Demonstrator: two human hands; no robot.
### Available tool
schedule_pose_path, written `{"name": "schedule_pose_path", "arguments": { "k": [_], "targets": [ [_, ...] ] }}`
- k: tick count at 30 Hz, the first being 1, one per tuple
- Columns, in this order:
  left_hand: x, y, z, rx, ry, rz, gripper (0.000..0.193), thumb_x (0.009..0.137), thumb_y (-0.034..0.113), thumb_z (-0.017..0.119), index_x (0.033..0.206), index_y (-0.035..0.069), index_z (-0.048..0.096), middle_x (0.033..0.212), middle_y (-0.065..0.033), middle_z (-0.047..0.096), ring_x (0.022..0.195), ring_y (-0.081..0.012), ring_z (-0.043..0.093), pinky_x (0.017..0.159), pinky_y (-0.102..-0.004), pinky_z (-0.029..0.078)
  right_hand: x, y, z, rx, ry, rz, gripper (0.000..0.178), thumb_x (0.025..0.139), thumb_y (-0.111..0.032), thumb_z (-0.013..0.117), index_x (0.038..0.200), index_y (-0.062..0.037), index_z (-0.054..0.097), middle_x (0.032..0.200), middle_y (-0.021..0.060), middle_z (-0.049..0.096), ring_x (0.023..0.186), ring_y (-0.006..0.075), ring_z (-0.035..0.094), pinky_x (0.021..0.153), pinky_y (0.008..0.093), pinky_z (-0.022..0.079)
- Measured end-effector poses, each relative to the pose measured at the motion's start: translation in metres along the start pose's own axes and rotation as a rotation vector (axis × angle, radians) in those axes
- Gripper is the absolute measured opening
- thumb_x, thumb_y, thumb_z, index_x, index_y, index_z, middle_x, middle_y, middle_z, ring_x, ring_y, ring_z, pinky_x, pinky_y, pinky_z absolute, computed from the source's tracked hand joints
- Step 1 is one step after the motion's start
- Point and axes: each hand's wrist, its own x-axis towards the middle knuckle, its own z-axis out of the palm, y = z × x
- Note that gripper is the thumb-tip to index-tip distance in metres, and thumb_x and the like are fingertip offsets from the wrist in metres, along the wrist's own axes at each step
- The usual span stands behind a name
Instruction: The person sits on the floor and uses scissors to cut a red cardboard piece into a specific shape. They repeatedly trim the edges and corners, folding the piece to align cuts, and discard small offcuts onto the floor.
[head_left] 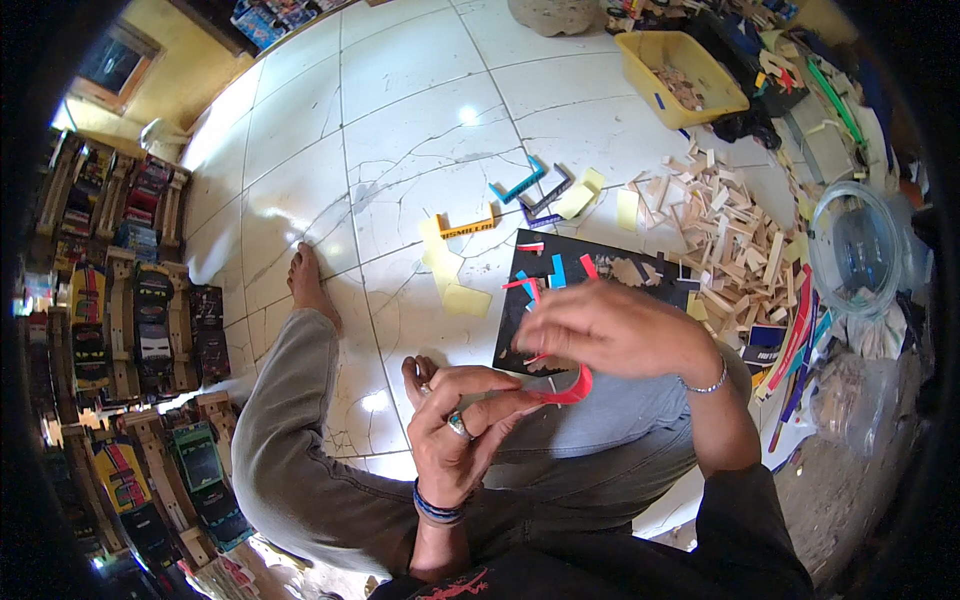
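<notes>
We pinch a curved red strip (572, 388) between both hands over our lap — the left hand (460, 425) closed on its near end, the right hand (615, 330) curled over the top, fingers gripping it. Just beyond lies a black board (520, 320) with a few red and blue strips (557, 270) already stuck on, most of its face apparently bare, so we judge the work barely begun. Further out on the tiled floor (400, 120) sit yellow paper pieces (450, 275), a heap of wooden sticks (730, 240) and a yellow tub (680, 70)
</notes>
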Motion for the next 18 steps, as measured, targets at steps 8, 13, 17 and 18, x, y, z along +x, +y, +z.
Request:
{"name": "schedule_pose_path", "arguments": {
  "k": [8, 13, 17, 18],
  "targets": [
    [-0.006, 0.001, 0.0, -0.072, 0.065, -0.014, 0.025, 0.068, 0.01, 0.082, 0.091, 0.021, 0.081, 0.107, -0.0028, 0.065, 0.092, -0.0193, 0.06, 0.091, -0.0408, 0.04, -0.001, 0.002, -0.004, 0.363, -0.454, 0.075, 0.025, 0.103, -0.026, 0.058, 0.11, -0.0048, 0.069, 0.093, 0.0054, 0.071, 0.081, 0.0191, 0.065, 0.074, 0.0345, 0.051],
    [-0.007, 0.002, -0.003, -0.088, 0.124, 0.026, 0.024, 0.068, 0.009, 0.082, 0.091, 0.018, 0.08, 0.111, -0.0062, 0.062, 0.092, -0.0199, 0.06, 0.083, -0.0371, 0.046, 0.0, 0.006, -0.012, 0.333, -0.282, -0.102, 0.024, 0.1, -0.026, 0.065, 0.104, -0.0023, 0.067, 0.092, 0.002, 0.069, 0.086, 0.0093, 0.059, 0.077, 0.0284, 0.048],
    [-0.006, 0.003, -0.004, -0.079, 0.152, 0.073, 0.015, 0.071, 0.008, 0.083, 0.083, 0.011, 0.076, 0.116, -0.0115, 0.06, 0.097, -0.022, 0.062, 0.087, -0.0369, 0.051, -0.002, 0.003, -0.013, 0.533, -0.345, 0.025, 0.026, 0.099, -0.027, 0.067, 0.105, -0.0014, 0.067, 0.093, 0.0002, 0.069, 0.087, 0.0069, 0.059, 0.079, 0.0254, 0.047],
    [-0.007, 0.003, -0.004, -0.073, 0.164, 0.086, 0.013, 0.072, 0.008, 0.084, 0.08, 0.008, 0.074, 0.118, -0.0137, 0.059, 0.099, -0.023, 0.064, 0.089, -0.0371, 0.053, 0.0, 0.002, -0.012, 0.592, -0.342, 0.049, 0.027, 0.099, -0.027, 0.067, 0.105, -0.0014, 0.067, 0.094, -0.0004, 0.069, 0.087, 0.0064, 0.059, 0.079, 0.0249, 0.047]
  ]
}}
